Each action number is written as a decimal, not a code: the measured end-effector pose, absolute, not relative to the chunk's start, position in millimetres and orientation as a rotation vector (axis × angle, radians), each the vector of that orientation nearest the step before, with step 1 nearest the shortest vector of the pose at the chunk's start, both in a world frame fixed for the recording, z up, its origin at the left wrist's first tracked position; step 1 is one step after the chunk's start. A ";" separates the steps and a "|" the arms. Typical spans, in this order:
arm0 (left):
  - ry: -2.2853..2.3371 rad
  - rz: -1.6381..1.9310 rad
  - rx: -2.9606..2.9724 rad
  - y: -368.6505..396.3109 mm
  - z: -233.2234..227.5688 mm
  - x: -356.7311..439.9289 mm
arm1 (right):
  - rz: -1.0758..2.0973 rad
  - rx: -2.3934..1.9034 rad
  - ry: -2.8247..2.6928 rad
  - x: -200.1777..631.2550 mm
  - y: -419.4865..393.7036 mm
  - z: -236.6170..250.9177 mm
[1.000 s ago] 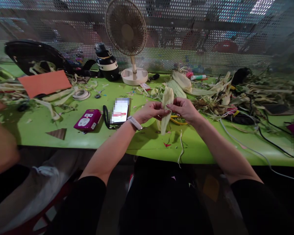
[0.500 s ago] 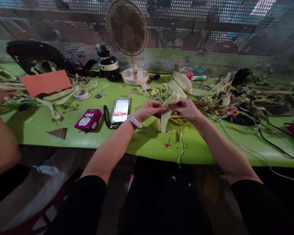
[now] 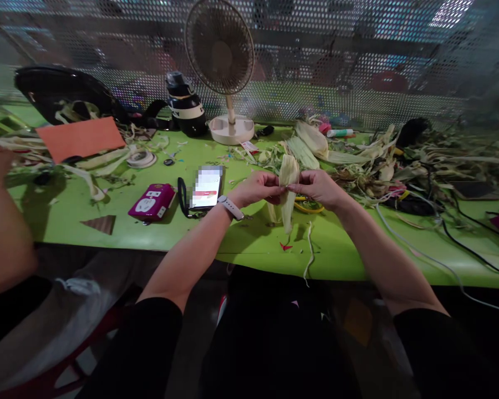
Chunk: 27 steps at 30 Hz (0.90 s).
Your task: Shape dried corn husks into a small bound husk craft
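My left grip and right grip both pinch one pale corn husk near its middle, above the worktop, between front and back edges. Both ends are free, so I judge this piece part-done; loose husks lie toward the back edge.

Left hand at left side of husk strip, thumb and fingers pinching it. Right hand likewise from its right, fingers curled. Bare left forearm and right forearm slant inward toward strip, elbows spread wide.
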State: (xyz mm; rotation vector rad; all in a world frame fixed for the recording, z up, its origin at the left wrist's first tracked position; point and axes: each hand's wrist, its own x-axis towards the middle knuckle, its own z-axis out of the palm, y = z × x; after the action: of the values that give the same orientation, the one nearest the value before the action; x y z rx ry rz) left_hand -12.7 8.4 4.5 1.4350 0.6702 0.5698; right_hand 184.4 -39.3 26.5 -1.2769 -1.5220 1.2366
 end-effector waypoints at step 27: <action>0.696 0.491 1.381 11.2 3.8 -13.4 | 1.156 -1.375 -1.682 193.3 -32.7 14.2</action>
State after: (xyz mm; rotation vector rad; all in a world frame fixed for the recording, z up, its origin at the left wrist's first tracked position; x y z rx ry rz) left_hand -13.4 11.2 3.8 1.3808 0.6960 0.4912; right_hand 193.3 -32.7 14.2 -1.3747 -1.6819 1.1559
